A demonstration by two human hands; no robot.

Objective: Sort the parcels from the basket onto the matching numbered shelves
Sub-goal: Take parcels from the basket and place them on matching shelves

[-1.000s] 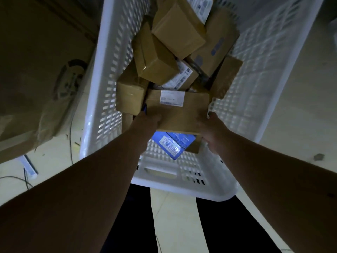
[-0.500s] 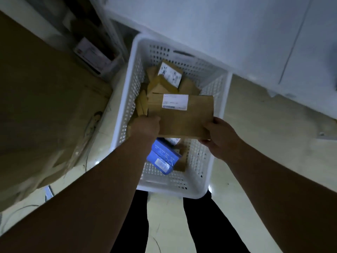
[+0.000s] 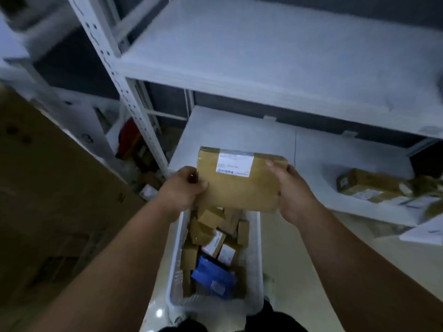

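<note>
- The shelves (image 3: 275, 68) stand close ahead; best to read the label before choosing one, since it's too blurred to make out
- The basket (image 3: 257, 259) on the floor holds many small cartons and a blue parcel (image 3: 213, 276)
- The brown parcel (image 3: 239, 185) is up over the basket, left hand (image 3: 182, 190) and right hand (image 3: 292, 188) each curled round an end

Large cardboard box (image 3: 48, 188) stands at left
</note>
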